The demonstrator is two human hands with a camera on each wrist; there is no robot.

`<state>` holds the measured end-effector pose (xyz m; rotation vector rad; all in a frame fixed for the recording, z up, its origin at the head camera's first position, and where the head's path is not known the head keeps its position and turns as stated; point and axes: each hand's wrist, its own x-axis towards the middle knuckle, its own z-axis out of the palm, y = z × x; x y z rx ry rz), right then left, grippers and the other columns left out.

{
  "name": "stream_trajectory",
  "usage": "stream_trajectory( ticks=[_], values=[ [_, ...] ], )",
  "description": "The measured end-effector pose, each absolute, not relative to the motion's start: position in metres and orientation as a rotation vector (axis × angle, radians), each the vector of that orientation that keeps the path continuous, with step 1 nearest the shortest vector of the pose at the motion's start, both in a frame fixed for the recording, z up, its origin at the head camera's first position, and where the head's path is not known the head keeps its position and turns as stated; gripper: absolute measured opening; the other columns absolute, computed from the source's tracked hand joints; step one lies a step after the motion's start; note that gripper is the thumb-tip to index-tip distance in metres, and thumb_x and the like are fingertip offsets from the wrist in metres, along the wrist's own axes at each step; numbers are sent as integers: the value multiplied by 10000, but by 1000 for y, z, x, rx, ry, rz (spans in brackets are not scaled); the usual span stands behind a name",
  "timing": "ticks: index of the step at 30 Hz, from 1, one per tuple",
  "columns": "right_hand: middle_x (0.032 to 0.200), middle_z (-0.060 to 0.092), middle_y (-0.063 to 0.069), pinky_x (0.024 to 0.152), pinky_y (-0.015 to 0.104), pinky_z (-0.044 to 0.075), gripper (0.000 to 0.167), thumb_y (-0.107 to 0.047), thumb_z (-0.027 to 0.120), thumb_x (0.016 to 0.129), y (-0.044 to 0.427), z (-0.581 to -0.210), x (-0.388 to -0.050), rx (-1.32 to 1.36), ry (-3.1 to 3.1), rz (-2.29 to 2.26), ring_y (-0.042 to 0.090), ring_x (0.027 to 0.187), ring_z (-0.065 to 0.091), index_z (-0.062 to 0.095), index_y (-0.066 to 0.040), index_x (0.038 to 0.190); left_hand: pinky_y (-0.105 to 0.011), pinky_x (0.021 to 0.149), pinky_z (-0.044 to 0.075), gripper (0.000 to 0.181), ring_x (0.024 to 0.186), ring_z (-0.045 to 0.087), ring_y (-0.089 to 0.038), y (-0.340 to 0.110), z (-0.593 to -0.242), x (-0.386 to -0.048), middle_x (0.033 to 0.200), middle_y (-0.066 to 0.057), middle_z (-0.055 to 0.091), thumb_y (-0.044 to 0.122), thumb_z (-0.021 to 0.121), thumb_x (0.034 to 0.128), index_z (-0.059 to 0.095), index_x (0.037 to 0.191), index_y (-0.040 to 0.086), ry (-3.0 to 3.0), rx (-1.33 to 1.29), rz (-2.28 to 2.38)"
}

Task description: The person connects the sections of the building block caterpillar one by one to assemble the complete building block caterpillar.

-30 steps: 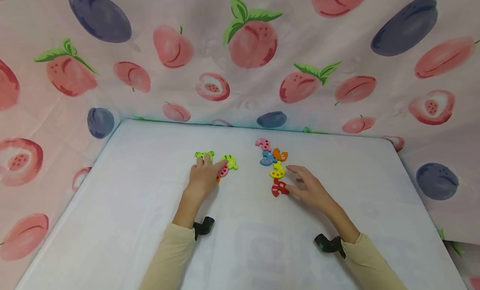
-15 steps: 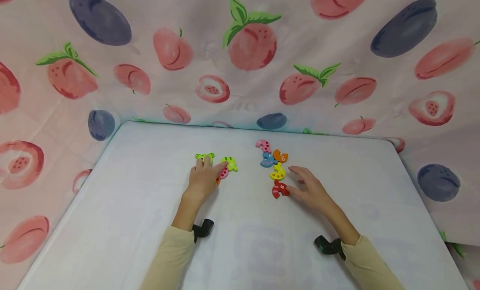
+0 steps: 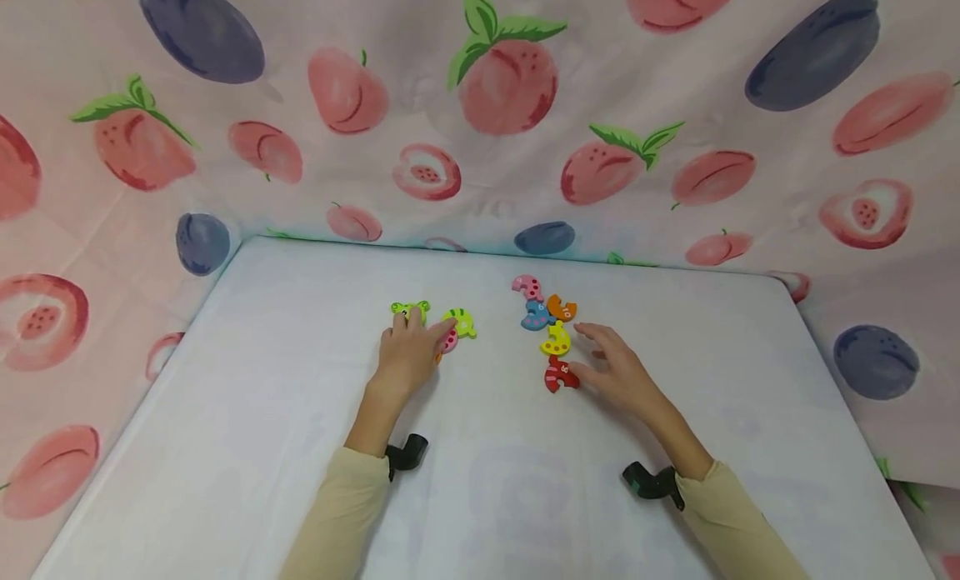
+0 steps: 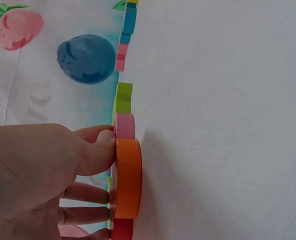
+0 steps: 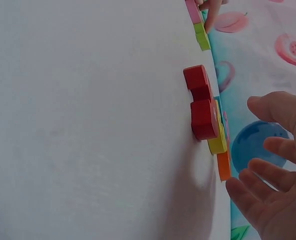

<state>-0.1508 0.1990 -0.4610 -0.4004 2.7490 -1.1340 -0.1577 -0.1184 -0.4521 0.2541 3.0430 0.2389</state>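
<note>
In the head view my left hand [image 3: 405, 359] rests on a group of small painted puzzle pieces, its fingers fairly straight. A green piece with eyes [image 3: 410, 307] shows past the fingertips. By the thumb lie a green striped piece [image 3: 461, 323] and a pink spotted piece [image 3: 450, 342]. The left wrist view shows the thumb and fingers touching the tops of an orange piece [image 4: 128, 177] and its neighbours; the palm hides others. My right hand [image 3: 618, 376] hovers with fingers spread beside a red piece [image 3: 558, 375]. It holds nothing in the right wrist view.
Beyond the red piece lie yellow [image 3: 556, 340], blue [image 3: 536, 316], orange [image 3: 562, 309] and pink [image 3: 528, 287] pieces, touching or nearly so. They lie on a white table [image 3: 495, 480]. A fruit-print cloth [image 3: 495, 205] hangs behind it and at the sides.
The left hand and the pieces keep their places. My right hand and forearm have shifted very slightly; the view itself moves a little.
</note>
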Motion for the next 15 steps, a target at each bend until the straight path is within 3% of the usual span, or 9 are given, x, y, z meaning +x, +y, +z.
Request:
stream_trajectory(
  ticks=[15],
  values=[
    [1446,437,182,997,509,483,600,-92,674,881,198,-465,-144,-474,2750,-1085,354,1311,455,421,-54,1424,-429,788,450,426,1085,446,-352,-120,-455,-160,1218,-198,487,230,515,993,508,1404,344,3035,237,266]
  ],
)
